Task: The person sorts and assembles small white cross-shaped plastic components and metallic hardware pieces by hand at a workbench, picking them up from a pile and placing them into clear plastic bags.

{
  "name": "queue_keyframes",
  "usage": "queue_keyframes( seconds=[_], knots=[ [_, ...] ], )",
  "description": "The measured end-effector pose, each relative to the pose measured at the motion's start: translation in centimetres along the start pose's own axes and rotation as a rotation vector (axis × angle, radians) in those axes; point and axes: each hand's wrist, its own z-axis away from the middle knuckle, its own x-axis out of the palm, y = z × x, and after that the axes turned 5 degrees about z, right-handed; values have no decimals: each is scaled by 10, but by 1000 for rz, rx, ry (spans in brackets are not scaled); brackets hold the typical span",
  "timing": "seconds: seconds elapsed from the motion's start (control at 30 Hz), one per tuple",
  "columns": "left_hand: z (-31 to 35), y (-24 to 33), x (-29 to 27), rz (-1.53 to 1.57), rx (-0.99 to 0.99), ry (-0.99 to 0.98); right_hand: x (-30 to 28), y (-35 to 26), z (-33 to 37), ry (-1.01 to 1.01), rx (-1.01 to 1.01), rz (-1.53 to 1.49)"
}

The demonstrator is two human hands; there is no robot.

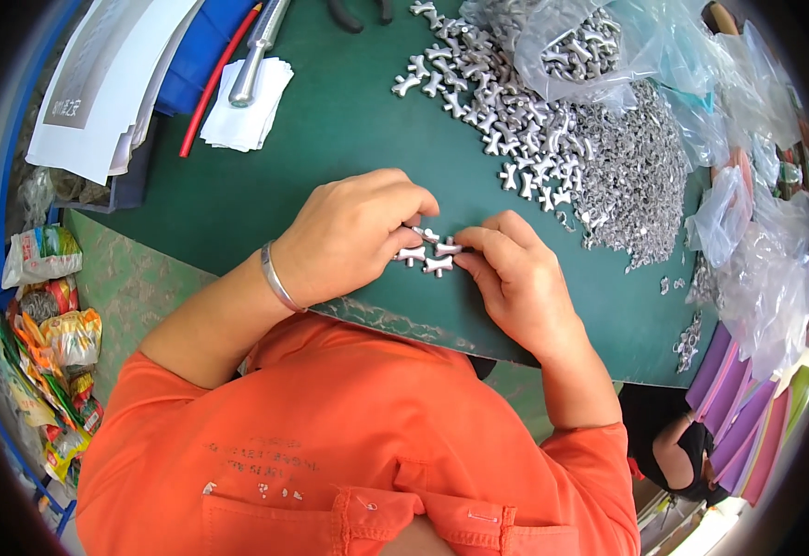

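Observation:
Both hands meet over the near part of the green work surface, around a few small silver bone-shaped metal pieces (438, 267). My left hand (353, 236), with a metal bangle at its wrist, has thumb and fingers closed on one small metal piece (426, 234); its fingers partly cover it. My right hand (520, 278) pinches the end of another bone-shaped metal piece (446, 247) between thumb and forefinger. One more such piece lies just under the left thumb, and another rests below the right fingertips.
A heap of bone-shaped pieces (488, 93) spreads at the back right beside a pile of tiny metal parts (636, 176). Clear plastic bags (756, 250) crowd the right edge. At the back left are white paper slips (261, 116), a metal-handled tool (251, 69) and a red rod (219, 83).

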Motion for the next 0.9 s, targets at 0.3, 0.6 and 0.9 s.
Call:
queue_keyframes(
  seconds=[0.3, 0.6, 0.9],
  knots=[
    [-2, -1, -11, 415, -126, 33, -14, 28, 3, 6, 240, -1211],
    [-4, -28, -21, 1556, -408, 51, 0, -6, -3, -121, -112, -93],
    [-8, -25, -26, 1997, -109, 78, -9, 15, 2, -115, 395, -1301]
  ],
)
